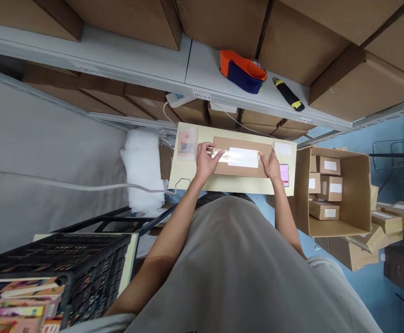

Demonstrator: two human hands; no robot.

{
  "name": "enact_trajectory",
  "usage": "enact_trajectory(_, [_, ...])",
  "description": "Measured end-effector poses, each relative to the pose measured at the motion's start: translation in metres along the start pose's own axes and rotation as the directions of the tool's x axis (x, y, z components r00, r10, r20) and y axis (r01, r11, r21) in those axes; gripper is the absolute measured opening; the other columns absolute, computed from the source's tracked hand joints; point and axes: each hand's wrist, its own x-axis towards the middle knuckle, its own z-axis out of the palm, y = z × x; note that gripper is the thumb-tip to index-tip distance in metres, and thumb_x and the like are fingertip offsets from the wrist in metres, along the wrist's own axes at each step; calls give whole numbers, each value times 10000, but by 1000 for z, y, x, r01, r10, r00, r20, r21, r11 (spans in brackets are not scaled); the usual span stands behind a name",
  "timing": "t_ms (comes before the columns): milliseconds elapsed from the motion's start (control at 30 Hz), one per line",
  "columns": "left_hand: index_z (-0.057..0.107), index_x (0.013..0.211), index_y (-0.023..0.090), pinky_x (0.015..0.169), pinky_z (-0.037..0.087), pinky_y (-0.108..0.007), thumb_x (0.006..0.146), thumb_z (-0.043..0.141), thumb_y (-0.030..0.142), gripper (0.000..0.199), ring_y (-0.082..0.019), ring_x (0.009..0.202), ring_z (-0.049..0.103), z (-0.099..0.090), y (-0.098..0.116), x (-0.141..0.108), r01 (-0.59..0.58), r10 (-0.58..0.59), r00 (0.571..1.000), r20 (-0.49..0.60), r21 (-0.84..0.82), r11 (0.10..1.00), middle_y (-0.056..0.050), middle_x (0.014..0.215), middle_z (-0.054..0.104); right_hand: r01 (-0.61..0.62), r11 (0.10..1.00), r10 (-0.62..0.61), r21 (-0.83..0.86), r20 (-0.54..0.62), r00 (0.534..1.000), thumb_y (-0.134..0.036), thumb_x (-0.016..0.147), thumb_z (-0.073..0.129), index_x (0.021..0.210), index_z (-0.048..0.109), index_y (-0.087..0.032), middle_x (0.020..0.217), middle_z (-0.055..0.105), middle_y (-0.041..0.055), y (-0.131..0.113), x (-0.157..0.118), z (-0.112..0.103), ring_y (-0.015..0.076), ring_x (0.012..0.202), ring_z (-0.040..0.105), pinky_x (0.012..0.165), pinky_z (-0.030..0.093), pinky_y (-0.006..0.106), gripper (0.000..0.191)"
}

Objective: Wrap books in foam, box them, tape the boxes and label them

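Both hands sit apart: my left hand [206, 163] grips one end of the cardboard box [240, 172], my right hand [271, 165] the other. Between them lies a white label [244, 157]; just beyond my right hand, a phone [284, 175] rests on the table [229, 186].

A pale yellow counter [236, 186] before me carries a flat cardboard box [240, 172] with a white label [243, 157]; right of the box lie white paper [283, 148] and a lit phone [284, 175], left a printed sheet [187, 144].
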Motion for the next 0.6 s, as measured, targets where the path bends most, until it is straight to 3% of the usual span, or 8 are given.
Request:
enact_trajectory(133, [618,1423,202,1049,607,-423,855,909,426,676,-288,1245,696,4,-10,17,96,-89,995,54,-135,986,-164,1405,696,-113,991,112,67,18,994,-843,1037,508,1697,434,-199,1656,645,202,-4,5,2,380,1517,633,1282,508,564,925])
enact_trajectory(367, [662,1437,209,1123,614,-470,810,898,635,793,-338,1374,675,-11,-20,-5,177,-143,979,148,-247,953,-195,1534,682,-124,986,126,111,-5,992,-781,1107,380,1763,374,-228,1734,572,167,-9,-33,11,308,1603,563,1327,465,512,858])
enact_trajectory(500, [661,1425,181,1212,566,-470,810,873,639,795,-351,1449,659,-11,-18,-6,265,-222,962,160,-334,905,-205,1519,699,-169,951,171,258,18,985,-765,1090,424,1736,441,-218,1695,623,147,-11,-27,15,291,1564,610,1327,473,487,846])
enact_trajectory(600, [637,1455,184,1237,556,-463,722,919,578,879,-355,1451,674,-12,-20,5,378,-291,922,257,-430,820,-185,1543,698,-170,922,146,348,96,985,-755,1086,436,1714,472,-207,1663,654,147,-7,-18,11,278,1490,672,1265,546,461,835])
